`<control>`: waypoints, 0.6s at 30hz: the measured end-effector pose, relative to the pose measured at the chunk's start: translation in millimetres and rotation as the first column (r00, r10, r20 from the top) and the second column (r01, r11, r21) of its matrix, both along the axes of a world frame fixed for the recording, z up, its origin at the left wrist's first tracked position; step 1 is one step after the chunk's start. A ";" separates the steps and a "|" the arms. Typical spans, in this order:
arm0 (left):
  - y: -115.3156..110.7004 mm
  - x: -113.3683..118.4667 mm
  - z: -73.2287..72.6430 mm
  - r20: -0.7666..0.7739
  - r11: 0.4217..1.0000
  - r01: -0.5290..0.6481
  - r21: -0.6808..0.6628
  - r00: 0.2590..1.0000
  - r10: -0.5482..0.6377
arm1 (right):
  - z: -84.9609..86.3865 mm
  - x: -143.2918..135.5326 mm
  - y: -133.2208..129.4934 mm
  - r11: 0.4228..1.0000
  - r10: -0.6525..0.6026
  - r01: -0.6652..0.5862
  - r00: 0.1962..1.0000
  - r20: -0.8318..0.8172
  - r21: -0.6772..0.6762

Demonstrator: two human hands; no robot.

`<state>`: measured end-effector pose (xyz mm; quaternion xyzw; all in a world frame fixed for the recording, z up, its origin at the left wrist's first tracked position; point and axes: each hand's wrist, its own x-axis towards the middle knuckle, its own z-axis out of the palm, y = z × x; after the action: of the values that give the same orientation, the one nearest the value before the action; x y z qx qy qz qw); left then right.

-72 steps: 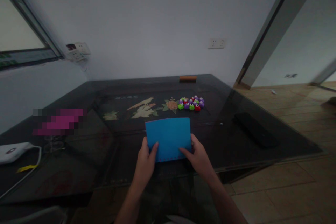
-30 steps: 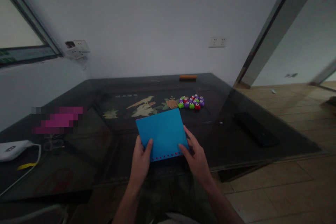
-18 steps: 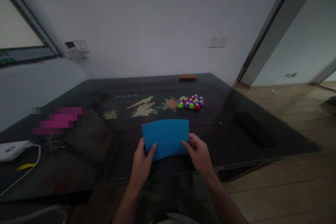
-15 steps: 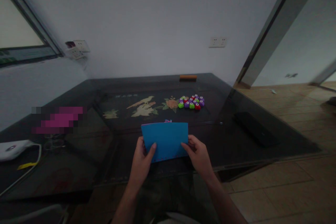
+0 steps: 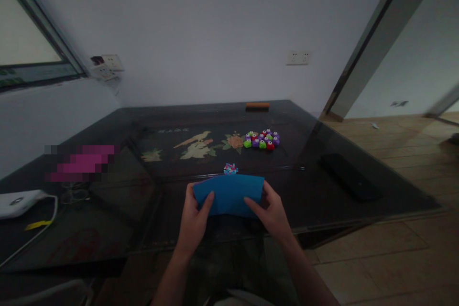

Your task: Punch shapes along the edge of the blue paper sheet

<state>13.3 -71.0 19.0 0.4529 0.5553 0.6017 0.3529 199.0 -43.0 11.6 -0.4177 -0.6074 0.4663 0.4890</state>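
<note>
the dark table (image 5: 294,189) is glossy, with a pale bird-and-flower design. the blue sheet (image 5: 229,196), thin, smooth and bowed, is held over its near edge. left hand (image 5: 193,210) and right hand (image 5: 271,208) grip opposite sides, thumbs on the near face. beyond sit clustered, rounded, eye-marked toys (image 5: 262,141) and a smaller multicoloured pile (image 5: 230,169).

Bright cluster (image 5: 230,168) partly behind blue sheet (image 5: 229,196)

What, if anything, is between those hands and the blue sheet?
Nothing visible: the left hand and right hand both grip the blue sheet directly at opposite sides. A small multicoloured cluster shows beyond its far edge.
</note>
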 end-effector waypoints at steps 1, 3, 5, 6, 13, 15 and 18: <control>-1.5 -0.3 -1.3 -0.009 1.000 0.004 0.009 1.000 -0.004 | 0.1 -0.8 0.0 1.000 0.016 -0.017 1.000 -0.023 -0.014; -4.7 -0.7 -4.1 -0.028 1.000 0.004 0.023 1.000 -0.004 | -0.9 -3.2 -0.8 0.999 0.028 -0.029 0.999 -0.045 -0.024; -7.8 -0.1 -6.9 -0.049 1.000 -0.015 0.020 0.999 0.016 | -2.8 -6.0 -2.6 1.000 0.002 -0.002 1.000 -0.026 -0.008; -9.2 0.6 -8.0 -0.060 0.999 -0.032 0.012 0.998 0.033 | -3.6 -7.2 -3.6 1.000 -0.019 0.019 1.000 -0.007 0.006; -12.1 7.0 -11.6 -0.146 0.991 -0.115 0.069 0.981 0.124 | -2.7 -10.3 -5.9 0.987 -0.103 0.093 0.993 0.066 0.134; -11.1 7.8 -12.9 -0.150 0.990 -0.114 0.081 0.981 0.125 | -3.3 -11.0 -5.4 0.988 -0.102 0.092 0.992 0.072 0.124; -9.6 9.2 -15.7 -0.111 0.996 -0.077 0.043 0.991 0.082 | -6.9 -12.3 -5.0 0.995 -0.071 0.064 0.993 0.092 0.080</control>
<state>22.5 -80.6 3.3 0.4703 0.5800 0.5995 0.2879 186.7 -48.0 4.7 -0.4404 -0.6331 0.4054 0.4909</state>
